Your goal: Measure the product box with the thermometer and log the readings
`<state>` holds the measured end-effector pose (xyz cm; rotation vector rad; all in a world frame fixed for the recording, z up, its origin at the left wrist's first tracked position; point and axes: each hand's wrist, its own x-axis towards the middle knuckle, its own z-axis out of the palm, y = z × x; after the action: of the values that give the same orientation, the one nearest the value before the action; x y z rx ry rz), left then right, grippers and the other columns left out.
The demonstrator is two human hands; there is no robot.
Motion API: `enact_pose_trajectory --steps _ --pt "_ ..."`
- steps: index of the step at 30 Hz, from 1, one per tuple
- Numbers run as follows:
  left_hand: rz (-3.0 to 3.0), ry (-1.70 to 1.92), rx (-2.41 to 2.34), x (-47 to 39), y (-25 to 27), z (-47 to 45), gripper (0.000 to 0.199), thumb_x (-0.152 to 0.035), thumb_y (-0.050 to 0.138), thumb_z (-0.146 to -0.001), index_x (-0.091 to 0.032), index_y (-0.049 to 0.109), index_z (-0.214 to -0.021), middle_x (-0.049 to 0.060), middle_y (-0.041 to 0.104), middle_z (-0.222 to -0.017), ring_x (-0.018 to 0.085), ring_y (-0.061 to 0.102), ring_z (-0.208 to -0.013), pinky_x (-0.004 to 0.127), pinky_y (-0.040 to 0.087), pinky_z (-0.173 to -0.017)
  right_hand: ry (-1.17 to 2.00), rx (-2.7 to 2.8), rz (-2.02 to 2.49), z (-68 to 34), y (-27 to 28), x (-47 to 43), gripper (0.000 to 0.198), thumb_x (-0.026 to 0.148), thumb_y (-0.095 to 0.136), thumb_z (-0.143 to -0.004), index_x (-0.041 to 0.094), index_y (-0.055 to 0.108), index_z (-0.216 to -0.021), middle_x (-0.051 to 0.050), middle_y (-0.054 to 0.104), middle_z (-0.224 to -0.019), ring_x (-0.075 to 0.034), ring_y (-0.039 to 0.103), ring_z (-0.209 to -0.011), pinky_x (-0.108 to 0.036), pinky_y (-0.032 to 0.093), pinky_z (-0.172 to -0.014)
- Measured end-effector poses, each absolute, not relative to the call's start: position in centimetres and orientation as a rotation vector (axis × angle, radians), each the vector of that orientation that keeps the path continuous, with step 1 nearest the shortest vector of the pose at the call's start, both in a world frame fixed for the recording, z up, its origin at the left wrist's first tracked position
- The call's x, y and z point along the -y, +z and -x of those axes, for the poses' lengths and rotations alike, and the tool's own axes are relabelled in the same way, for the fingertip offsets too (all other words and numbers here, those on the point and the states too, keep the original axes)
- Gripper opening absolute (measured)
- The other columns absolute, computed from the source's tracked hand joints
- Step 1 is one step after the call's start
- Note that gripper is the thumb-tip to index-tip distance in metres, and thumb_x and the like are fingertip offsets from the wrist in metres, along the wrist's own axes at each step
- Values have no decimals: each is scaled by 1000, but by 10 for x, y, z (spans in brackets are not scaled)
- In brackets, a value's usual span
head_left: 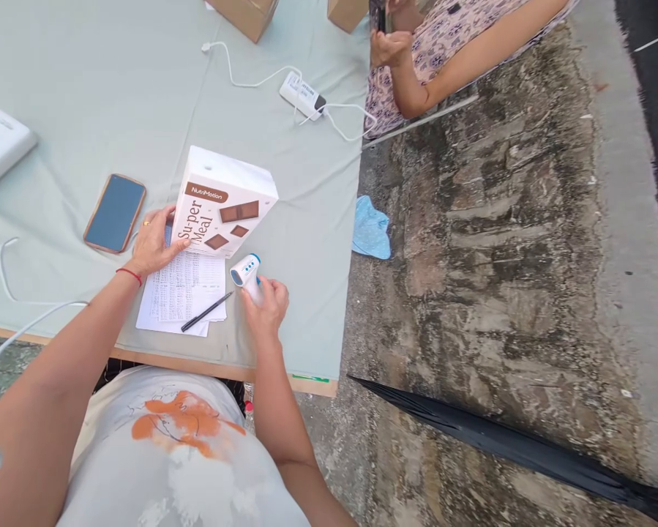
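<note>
My left hand (159, 240) grips the lower left side of a white and brown "Super Meal" box (227, 205), thumb on its front. The box stands tilted above the table's near half. In my right hand (268, 307) is a white and blue infrared thermometer (247, 275), held by its handle just to the right of the box's lower edge. Printed sheets (167, 296) lie under and in front of the box, partly hidden by it. A black pen (206, 312) rests on them. To the left of my left hand lies a phone (114, 213) in a brown case.
On the pale green tablecloth (142, 88) are a white power bank (2, 150), a white device with cables (302, 95) and cardboard boxes (246, 15). Another person's arm (471, 58) shows at the far right edge. A blue cloth (371, 228) hangs beside the table.
</note>
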<state>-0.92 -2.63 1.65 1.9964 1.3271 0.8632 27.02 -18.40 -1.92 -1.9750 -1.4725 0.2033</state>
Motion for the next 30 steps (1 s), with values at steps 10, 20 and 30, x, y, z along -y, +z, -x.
enact_pose_trajectory --steps 10,20,30 --pt "-2009 823 -1308 25 15 9 103 -95 55 -81 -18 51 -149 20 69 -137 46 54 -138 64 43 -115 551 2139 1642 -247 3 190 19 20 61 -101 25 79 -106 -7 67 -94 -22 57 -92 -38 43 -83" --pt "-2113 623 -1420 19 5 2 117 -63 99 -61 -19 43 -155 18 61 -149 49 47 -148 64 36 -125 1023 1152 1456 -216 9 180 19 42 69 -86 26 59 -88 3 65 -78 -16 59 -69 -32 51 -69" --pt "-2130 607 -1449 23 8 -3 114 -40 102 -59 -21 43 -154 19 62 -148 49 50 -146 65 34 -125 923 1061 1585 -178 -13 161 19 45 65 -74 27 58 -72 3 57 -65 -16 49 -62 -33 46 -63"
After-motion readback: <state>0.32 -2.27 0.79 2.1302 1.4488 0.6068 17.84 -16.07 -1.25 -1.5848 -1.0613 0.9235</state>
